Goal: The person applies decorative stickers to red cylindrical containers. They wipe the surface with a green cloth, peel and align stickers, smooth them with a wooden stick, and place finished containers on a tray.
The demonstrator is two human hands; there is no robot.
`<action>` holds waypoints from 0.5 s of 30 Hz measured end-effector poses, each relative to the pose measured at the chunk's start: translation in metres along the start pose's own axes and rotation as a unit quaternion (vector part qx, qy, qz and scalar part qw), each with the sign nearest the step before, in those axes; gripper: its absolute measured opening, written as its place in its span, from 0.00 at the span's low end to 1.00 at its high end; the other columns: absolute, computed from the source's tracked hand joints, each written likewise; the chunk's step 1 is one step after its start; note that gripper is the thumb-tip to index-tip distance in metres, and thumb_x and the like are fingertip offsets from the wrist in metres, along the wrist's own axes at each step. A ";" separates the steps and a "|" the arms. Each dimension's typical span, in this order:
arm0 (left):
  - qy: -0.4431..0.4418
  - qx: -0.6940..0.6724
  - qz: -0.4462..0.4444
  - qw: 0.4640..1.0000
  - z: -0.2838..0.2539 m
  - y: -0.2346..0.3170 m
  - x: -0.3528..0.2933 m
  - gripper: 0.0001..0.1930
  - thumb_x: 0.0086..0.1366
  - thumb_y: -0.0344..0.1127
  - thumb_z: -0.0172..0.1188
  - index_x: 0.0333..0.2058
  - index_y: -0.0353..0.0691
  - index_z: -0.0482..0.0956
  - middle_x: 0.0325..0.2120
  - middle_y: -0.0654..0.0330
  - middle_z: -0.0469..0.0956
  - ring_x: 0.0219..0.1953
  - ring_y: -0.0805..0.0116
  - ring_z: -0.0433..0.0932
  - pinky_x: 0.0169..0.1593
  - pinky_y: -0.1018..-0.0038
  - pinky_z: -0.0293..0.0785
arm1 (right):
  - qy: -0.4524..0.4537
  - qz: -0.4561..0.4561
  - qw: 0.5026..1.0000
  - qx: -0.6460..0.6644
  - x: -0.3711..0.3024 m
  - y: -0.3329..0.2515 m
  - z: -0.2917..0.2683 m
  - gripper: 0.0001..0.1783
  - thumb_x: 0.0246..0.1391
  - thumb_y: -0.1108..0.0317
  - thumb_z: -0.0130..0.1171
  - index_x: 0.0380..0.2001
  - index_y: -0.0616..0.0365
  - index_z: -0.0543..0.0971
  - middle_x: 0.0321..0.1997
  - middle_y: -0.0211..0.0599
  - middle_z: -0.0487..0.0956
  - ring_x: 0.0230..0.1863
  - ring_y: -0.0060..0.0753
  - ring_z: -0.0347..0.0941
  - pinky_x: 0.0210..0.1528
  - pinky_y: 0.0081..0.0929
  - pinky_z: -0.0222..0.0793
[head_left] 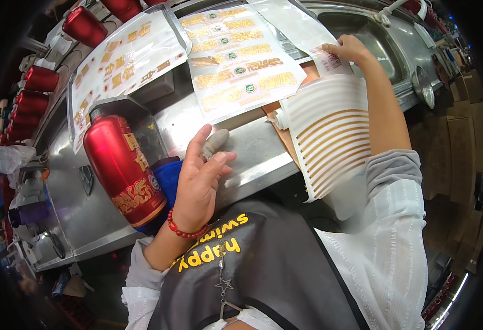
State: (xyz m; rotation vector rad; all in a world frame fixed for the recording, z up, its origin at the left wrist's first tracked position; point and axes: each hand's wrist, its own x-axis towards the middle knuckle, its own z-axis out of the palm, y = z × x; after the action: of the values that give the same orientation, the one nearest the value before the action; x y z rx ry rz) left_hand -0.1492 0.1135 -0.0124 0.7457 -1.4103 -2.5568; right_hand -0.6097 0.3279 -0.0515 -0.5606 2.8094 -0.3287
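Observation:
My left hand [194, 184], wearing a red bead bracelet, is held above the counter's front edge with its fingers apart. At its fingers is a grey finger-shaped piece [215, 142]; whether it covers a finger or lies behind is unclear. Left of this hand, a glossy red metal bottle [121, 165] with gold designs lies tilted against a blue cloth [167, 179]. At the far right, my right hand [350, 50] pinches the edge of a white printed sheet [335, 65]. Below it, a white sheet with gold-brown stripes [335, 140] hangs over the counter edge, partly blurred.
Gold-printed transfer sheets [244, 71] and another sheet [120, 63] in a tray cover the back of the metal counter [241, 159]. More red bottles [84, 26] stand at the left and back. A sink [357, 33] is back right; cardboard [453, 159] stands at right.

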 end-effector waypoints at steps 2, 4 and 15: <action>0.001 -0.004 0.000 1.000 -0.002 0.000 0.000 0.31 0.72 0.27 0.50 0.70 0.32 0.51 0.50 0.57 0.71 0.52 0.67 0.77 0.51 0.73 0.75 | -0.003 -0.002 1.000 0.007 0.019 0.012 0.003 0.34 0.47 0.41 0.71 0.40 0.65 0.82 0.38 0.46 0.82 0.40 0.39 0.79 0.43 0.39 0.72; 0.002 -0.012 0.004 1.000 -0.002 -0.001 0.000 0.31 0.72 0.27 0.51 0.70 0.32 0.52 0.49 0.57 0.71 0.51 0.67 0.77 0.51 0.73 0.75 | -0.010 0.012 1.000 0.000 0.029 0.017 0.003 0.29 0.49 0.43 0.70 0.36 0.63 0.82 0.38 0.45 0.82 0.37 0.35 0.77 0.40 0.38 0.71; -0.005 -0.001 0.008 1.000 -0.002 -0.002 -0.001 0.32 0.72 0.28 0.53 0.70 0.33 0.52 0.53 0.57 0.69 0.52 0.68 0.77 0.50 0.74 0.74 | 0.366 -0.234 0.894 -0.109 -0.013 0.007 0.021 0.10 0.57 0.63 0.64 0.32 0.58 0.81 0.41 0.38 0.79 0.45 0.48 0.74 0.50 0.41 0.73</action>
State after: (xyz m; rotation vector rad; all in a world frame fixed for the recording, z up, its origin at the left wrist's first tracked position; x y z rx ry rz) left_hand -0.1475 0.1136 -0.0145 0.7195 -1.4104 -2.5518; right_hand -0.5942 0.3359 -0.0709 -1.4419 3.4109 -0.3757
